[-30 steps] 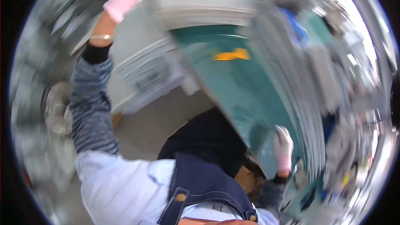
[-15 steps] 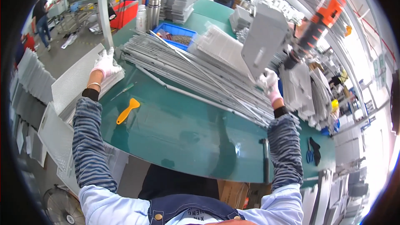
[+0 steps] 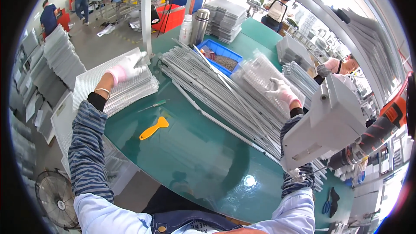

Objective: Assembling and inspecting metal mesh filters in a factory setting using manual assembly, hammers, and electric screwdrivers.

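Observation:
My left hand (image 3: pixel 126 69), in a white and pink glove, lies with fingers stretched over the upper edge of a stack of silvery mesh sheets (image 3: pixel 135 89) at the table's left. It does not visibly grip any sheet. My right hand (image 3: pixel 281 92), gloved alike, reaches over translucent ribbed panels (image 3: pixel 255 69) at the back right with fingers apart; whether it touches them I cannot tell. Long thin metal strips (image 3: pixel 208 84) lie in a slanting pile between both hands. A grey box-shaped housing (image 3: pixel 325 123) and an orange and black power screwdriver (image 3: pixel 372 141) hang in front of my right forearm, hiding part of it.
On the green table (image 3: pixel 186 147) lie a yellow scraper (image 3: pixel 154 128) and a thin screwdriver (image 3: pixel 152 105). Behind the strips stand a blue tray (image 3: pixel 222 56) of small parts, a steel flask (image 3: pixel 199 27) and a white bottle (image 3: pixel 185 29). Blue-handled pliers (image 3: pixel 326 206) lie far right.
My view has swung, shifting the scene rightward. My right hand has left the housing's lower edge and now reaches over the ribbed panels; the housing hangs nearer. My left hand's fingers have stretched out.

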Tool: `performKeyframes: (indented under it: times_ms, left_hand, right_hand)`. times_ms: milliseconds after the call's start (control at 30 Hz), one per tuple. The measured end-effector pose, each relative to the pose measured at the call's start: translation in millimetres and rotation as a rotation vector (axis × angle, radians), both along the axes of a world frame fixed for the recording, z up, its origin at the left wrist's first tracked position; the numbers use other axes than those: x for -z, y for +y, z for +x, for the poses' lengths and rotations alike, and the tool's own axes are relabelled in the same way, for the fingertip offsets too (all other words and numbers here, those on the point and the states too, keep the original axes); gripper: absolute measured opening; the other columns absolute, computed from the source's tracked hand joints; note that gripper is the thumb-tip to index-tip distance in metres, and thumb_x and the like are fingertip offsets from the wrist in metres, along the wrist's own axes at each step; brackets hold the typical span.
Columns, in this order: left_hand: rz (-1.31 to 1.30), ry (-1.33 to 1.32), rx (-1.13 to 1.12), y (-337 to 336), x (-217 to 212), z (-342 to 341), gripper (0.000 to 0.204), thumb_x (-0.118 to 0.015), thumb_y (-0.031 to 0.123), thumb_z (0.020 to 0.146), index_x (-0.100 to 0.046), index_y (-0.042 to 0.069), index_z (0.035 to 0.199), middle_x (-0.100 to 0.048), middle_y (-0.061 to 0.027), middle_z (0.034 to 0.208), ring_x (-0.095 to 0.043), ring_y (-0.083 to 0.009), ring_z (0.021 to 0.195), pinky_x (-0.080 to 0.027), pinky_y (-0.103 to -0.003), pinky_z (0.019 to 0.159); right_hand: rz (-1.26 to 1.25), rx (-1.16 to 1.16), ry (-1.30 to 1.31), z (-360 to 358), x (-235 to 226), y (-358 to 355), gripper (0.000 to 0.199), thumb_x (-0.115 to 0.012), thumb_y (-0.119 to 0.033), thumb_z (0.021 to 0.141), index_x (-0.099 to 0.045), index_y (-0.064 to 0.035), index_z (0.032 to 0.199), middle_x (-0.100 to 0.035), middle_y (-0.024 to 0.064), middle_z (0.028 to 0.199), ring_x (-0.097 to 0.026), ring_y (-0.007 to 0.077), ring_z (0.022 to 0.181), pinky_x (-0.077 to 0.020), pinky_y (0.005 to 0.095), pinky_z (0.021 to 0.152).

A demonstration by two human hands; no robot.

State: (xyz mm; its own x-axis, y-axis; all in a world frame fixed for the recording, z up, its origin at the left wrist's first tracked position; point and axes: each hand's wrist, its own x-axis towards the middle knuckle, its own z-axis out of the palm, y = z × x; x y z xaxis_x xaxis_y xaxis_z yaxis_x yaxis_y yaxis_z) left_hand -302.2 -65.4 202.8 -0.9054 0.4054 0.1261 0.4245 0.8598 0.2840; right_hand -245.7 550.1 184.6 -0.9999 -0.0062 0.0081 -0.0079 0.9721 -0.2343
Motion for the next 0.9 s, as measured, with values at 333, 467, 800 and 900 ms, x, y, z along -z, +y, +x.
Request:
performKeyframes:
  times_ms: [333,467,800,900]
  left_hand:
    - [-0.889,1.507,-0.687,-168.2,-132.2,69.4,0.047,-0.063,0.029,0.092,-0.052,0.005,0.132,-0.055,-0.0189,0.126,-0.055,-0.0306,0.113,-0.042,-0.041,0.1]
    - [-1.555,1.764,-1.201,-113.2,-65.5,232.7,0.049,-0.057,0.029,0.094,-0.046,0.007,0.137,-0.053,-0.0139,0.126,-0.053,-0.0288,0.111,-0.043,-0.039,0.097]
    - [-2.934,1.916,-0.812,147.2,42.0,159.7,0.043,-0.032,0.035,0.106,-0.048,0.006,0.134,-0.058,-0.0182,0.119,-0.058,-0.0245,0.102,-0.052,-0.039,0.088]
    - [-2.923,2.247,-0.57,200.6,135.8,142.4,0.043,-0.032,0.035,0.106,-0.048,0.009,0.135,-0.062,-0.0152,0.113,-0.06,-0.0245,0.098,-0.052,-0.038,0.088]
  right_hand:
    - [-0.453,0.049,0.185,1.2,25.2,22.3,0.053,-0.065,-0.017,0.084,-0.051,0.0002,0.132,-0.059,0.0197,0.126,-0.06,0.0281,0.114,-0.0444,0.0354,0.099]
    - [0.277,-0.006,0.145,23.8,-2.8,-34.1,0.039,-0.056,-0.012,0.085,-0.055,-0.0007,0.123,-0.059,0.0255,0.115,-0.059,0.0398,0.108,-0.0471,0.0419,0.094]
    - [-0.303,0.093,0.879,107.7,-116.1,55.1,0.039,-0.052,-0.011,0.093,-0.05,0.003,0.129,-0.063,0.0176,0.112,-0.06,0.0256,0.101,-0.0496,0.0353,0.09]
    - [-0.476,0.117,1.077,148.1,-127.8,58.5,0.039,-0.051,-0.011,0.095,-0.049,0.0041,0.131,-0.064,0.0153,0.11,-0.061,0.0213,0.099,-0.0504,0.0333,0.088]
